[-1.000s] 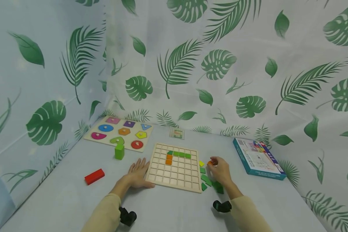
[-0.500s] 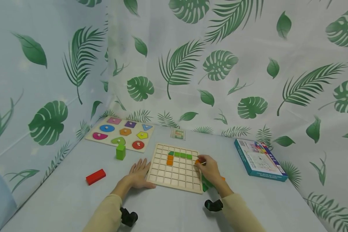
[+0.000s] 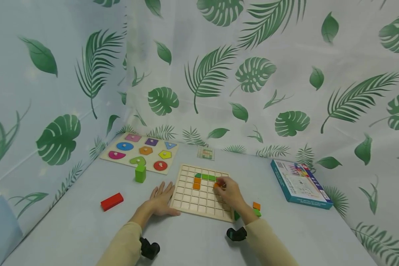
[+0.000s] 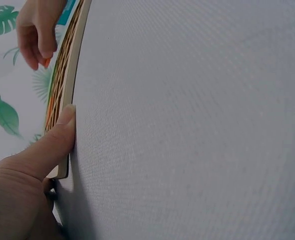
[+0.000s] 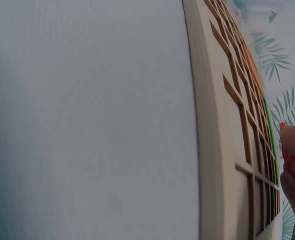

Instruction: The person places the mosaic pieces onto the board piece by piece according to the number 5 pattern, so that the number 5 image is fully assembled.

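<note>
A wooden grid board (image 3: 193, 201) lies on the table, with a row of green tiles (image 3: 205, 177) and two orange tiles (image 3: 197, 183) below its left end. My right hand (image 3: 232, 193) pinches a small orange tile (image 3: 216, 185) over the board's right part, just under the green row; in the right wrist view the held tile (image 5: 282, 132) shows at the fingertips. My left hand (image 3: 160, 202) rests at the board's left edge, fingers spread, and in the left wrist view its thumb (image 4: 57, 137) touches the board's side (image 4: 75, 60).
Right of the board lie a loose orange tile (image 3: 256, 205) and green pieces (image 3: 257, 212), partly behind my arm. A boxed set (image 3: 300, 184) is farther right. At left are a red block (image 3: 112, 202), a green block (image 3: 140, 174) and a shape puzzle (image 3: 153, 153). A pattern card (image 3: 206, 153) lies behind the board.
My right hand has moved left from the loose pieces to over the board, carrying an orange tile. My left hand stays at the board's edge.
</note>
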{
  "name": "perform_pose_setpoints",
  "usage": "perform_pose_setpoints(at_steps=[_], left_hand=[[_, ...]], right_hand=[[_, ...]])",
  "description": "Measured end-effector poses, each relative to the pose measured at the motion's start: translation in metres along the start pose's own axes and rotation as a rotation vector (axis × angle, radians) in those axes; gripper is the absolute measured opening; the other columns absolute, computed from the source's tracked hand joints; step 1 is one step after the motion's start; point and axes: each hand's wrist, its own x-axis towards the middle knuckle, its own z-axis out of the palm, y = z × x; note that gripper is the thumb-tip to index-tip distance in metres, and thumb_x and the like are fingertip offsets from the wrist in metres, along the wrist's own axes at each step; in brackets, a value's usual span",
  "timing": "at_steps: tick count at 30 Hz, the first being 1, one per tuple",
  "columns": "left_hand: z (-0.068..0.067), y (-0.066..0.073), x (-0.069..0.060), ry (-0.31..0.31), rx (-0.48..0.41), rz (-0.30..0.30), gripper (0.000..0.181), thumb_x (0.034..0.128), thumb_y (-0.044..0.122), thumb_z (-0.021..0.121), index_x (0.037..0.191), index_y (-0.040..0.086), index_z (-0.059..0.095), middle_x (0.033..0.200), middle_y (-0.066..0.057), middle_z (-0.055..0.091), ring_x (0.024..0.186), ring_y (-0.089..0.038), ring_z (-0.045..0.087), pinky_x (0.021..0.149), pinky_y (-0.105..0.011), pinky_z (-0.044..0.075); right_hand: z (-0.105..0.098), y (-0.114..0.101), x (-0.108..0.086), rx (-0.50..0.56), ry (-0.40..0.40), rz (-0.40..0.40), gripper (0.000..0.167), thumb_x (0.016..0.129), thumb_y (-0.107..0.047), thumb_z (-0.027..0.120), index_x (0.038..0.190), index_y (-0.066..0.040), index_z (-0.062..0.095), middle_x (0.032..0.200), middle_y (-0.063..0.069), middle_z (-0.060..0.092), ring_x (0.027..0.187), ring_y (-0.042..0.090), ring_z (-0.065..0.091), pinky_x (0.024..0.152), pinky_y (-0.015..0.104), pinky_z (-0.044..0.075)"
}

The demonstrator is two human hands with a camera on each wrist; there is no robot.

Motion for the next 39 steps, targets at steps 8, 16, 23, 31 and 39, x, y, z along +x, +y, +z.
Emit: perform_pose_setpoints(at_steps=[8, 16, 23, 31, 39], left_hand=[[0.008, -0.009, 0.009, 0.027, 0.012, 0.002, 0.104, 0.0758, 0.048, 0.073, 0.15, 0.001, 0.018, 0.157, -0.016, 0.009, 0.142, -0.035, -0.009, 0.112, -0.049, -0.007], [0.005, -0.006, 0.006, 0.018, -0.004, 0.006, 0.106, 0.075, 0.049, 0.074, 0.149, -0.002, 0.018, 0.156, -0.018, 0.01, 0.142, -0.035, -0.01, 0.112, -0.049, -0.008], [0.005, -0.005, 0.006, 0.024, 0.004, -0.002, 0.106, 0.0735, 0.048, 0.076, 0.148, -0.003, 0.02, 0.155, -0.019, 0.012, 0.141, -0.037, -0.008, 0.111, -0.052, -0.006], [0.007, -0.008, 0.009, 0.016, 0.014, -0.015, 0.105, 0.0749, 0.047, 0.075, 0.149, -0.001, 0.018, 0.156, -0.016, 0.01, 0.142, -0.035, -0.009, 0.112, -0.049, -0.007], [0.004, -0.003, 0.005, 0.015, 0.002, -0.023, 0.102, 0.0765, 0.045, 0.074, 0.149, -0.001, 0.019, 0.156, -0.016, 0.011, 0.142, -0.034, -0.008, 0.112, -0.049, -0.007]], right_hand=[[0.014, -0.004, 0.006, 0.01, -0.027, -0.057, 0.028, 0.082, 0.0, 0.07, 0.109, 0.003, 0.062, 0.093, 0.007, 0.062, 0.084, 0.02, 0.061, 0.073, 0.03, 0.054], [0.027, -0.014, 0.01, 0.026, -0.086, -0.053, 0.029, 0.085, -0.002, 0.068, 0.112, 0.002, 0.061, 0.097, 0.006, 0.061, 0.089, 0.018, 0.061, 0.075, 0.028, 0.053], [0.033, -0.015, 0.012, 0.026, -0.088, -0.084, 0.027, 0.083, 0.001, 0.068, 0.11, 0.001, 0.063, 0.096, 0.007, 0.062, 0.089, 0.019, 0.061, 0.076, 0.028, 0.053], [0.037, -0.014, 0.013, 0.005, -0.112, -0.109, 0.028, 0.083, -0.001, 0.069, 0.11, 0.0, 0.063, 0.099, 0.008, 0.062, 0.09, 0.019, 0.062, 0.075, 0.024, 0.053], [0.037, -0.013, 0.013, -0.019, -0.102, -0.103, 0.03, 0.082, 0.001, 0.07, 0.111, -0.001, 0.063, 0.098, 0.006, 0.063, 0.091, 0.017, 0.062, 0.075, 0.025, 0.053]])
